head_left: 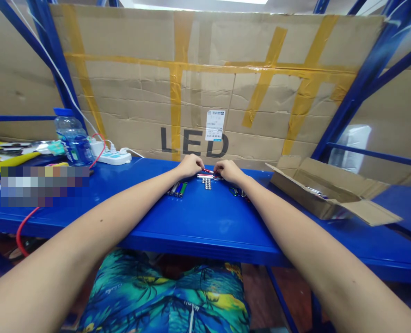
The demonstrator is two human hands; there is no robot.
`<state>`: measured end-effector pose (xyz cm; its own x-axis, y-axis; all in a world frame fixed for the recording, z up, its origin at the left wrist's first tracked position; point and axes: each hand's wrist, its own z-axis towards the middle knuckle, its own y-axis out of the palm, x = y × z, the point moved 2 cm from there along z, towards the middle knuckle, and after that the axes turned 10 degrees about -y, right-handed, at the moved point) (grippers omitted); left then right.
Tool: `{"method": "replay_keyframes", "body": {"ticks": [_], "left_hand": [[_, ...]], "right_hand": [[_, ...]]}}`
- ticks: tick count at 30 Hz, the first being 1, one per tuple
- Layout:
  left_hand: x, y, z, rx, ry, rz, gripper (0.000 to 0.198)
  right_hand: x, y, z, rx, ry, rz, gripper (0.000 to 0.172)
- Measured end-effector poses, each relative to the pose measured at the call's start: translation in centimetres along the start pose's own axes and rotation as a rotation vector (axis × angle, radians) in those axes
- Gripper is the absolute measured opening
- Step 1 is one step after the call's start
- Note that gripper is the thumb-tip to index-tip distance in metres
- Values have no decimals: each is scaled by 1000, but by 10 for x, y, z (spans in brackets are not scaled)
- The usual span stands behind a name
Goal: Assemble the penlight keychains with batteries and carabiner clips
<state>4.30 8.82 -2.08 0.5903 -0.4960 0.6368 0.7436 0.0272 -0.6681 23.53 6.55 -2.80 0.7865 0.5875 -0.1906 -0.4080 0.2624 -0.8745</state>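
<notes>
Near the far side of the blue table, my left hand (190,165) is closed in a pinch on one end of a slim red tube (208,171). My right hand (229,170) has its fingertips pinched at the tube's other end. Just below them lie red and silver tubes (204,176). Small round silver pieces (206,184) stand in rows nearer to me. Several tubes in black, blue and green (181,189) lie side by side below my left hand. Beside my right wrist are carabiner-like clips (233,191), partly hidden by my forearm.
An open cardboard box (316,196) with a few items inside stands at the right. At the left are a clear bottle with a blue cap (72,138), a white power strip (114,157) and yellow-handled tools (14,162). A large cardboard sheet (136,101) rises behind the table (198,222).
</notes>
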Motion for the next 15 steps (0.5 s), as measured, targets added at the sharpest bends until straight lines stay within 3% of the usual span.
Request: {"method": "replay_keyframes", "body": {"ticks": [15], "left_hand": [[2, 1, -3, -85, -81, -13, 22]], "right_hand": [[-8, -1, 1, -85, 15, 103, 52]]}}
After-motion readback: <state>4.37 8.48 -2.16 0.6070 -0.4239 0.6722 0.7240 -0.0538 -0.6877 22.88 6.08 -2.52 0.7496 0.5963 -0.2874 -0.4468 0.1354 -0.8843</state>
